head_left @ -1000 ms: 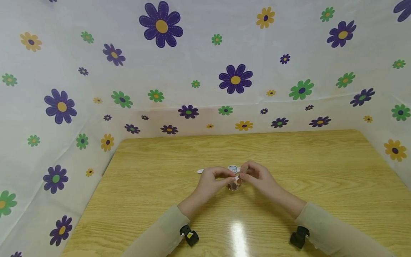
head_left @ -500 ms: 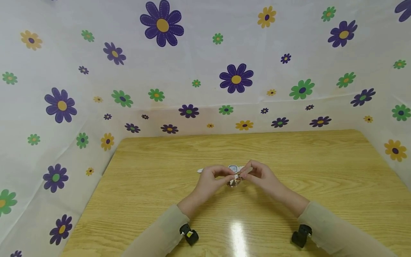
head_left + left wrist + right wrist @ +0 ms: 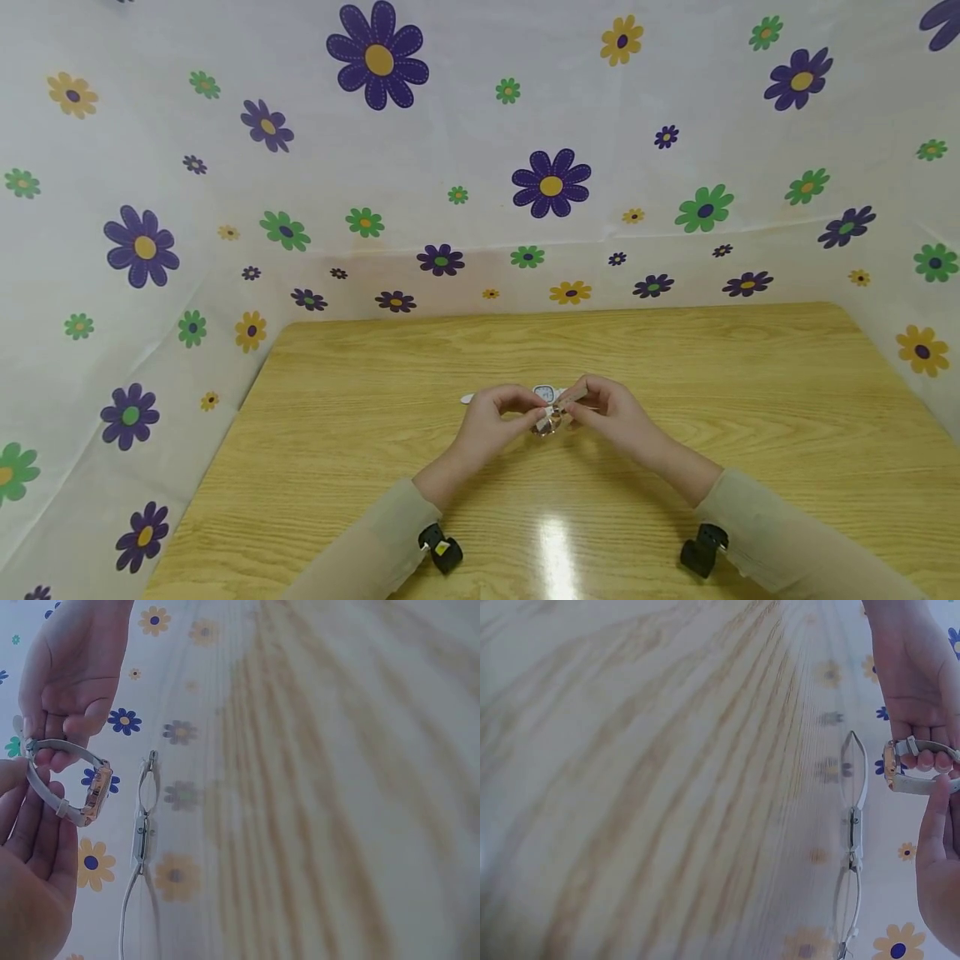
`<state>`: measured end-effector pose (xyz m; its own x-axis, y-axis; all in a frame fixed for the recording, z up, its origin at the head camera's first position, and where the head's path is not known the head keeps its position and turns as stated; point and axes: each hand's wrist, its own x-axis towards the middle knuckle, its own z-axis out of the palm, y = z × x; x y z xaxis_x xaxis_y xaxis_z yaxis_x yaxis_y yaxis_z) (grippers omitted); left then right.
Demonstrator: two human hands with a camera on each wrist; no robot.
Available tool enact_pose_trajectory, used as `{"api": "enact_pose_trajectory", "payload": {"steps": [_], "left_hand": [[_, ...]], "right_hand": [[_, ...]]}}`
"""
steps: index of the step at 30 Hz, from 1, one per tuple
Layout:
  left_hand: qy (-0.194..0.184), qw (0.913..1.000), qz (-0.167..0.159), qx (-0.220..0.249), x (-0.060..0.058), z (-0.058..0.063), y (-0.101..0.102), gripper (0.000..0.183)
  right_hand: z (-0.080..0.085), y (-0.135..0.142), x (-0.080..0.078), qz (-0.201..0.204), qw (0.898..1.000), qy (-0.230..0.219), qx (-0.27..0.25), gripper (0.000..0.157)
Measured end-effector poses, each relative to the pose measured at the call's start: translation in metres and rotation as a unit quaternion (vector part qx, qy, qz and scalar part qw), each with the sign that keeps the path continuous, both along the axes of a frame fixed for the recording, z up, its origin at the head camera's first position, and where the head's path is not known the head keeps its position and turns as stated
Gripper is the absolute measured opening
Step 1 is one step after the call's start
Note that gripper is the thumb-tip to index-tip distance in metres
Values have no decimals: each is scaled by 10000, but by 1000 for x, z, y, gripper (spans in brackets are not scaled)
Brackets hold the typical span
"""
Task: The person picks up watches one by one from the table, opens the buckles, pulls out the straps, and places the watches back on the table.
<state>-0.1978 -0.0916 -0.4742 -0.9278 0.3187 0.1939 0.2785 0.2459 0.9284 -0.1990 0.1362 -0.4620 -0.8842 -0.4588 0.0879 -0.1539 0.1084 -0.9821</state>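
A wristwatch (image 3: 96, 796) with a rose-gold case and a pale strap hangs between the two hands, its strap bent into a loop. The left hand (image 3: 495, 422) pinches one side of the strap between thumb and fingers. Opposite it, the right hand (image 3: 613, 412) pinches the other strap part near the buckle, and a strap end sticks up past its fingertips. In the head view the fingers partly cover the strap where the ends meet. Just behind the hands, a second watch (image 3: 543, 393) with a white squarish case lies stretched out on the table.
The wooden table (image 3: 360, 467) carries the white watch and reflects a bright light near the front. A flower-printed white cloth (image 3: 465, 125) surrounds its back and sides. Small black cameras (image 3: 441, 550) sit at both sleeve cuffs.
The held watch has tipped, so its case shows less of its face than a second ago. A strap end now stands out above the right fingertips. The left hand stays nearly still.
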Motion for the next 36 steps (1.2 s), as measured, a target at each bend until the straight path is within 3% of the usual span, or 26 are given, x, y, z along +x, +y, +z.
{"api": "enact_pose_trajectory", "payload": {"steps": [18, 28, 36], "left_hand": [[-249, 9994, -62, 237, 1, 3, 5, 9], [-185, 9997, 2, 146, 0, -1, 0, 8], [-129, 9999, 16, 25, 1, 1, 0, 9]], "right_hand": [[1, -6, 2, 52, 9996, 9, -281, 14], [2, -5, 3, -198, 9990, 106, 380, 11], [6, -5, 1, -202, 9989, 117, 415, 9]]}}
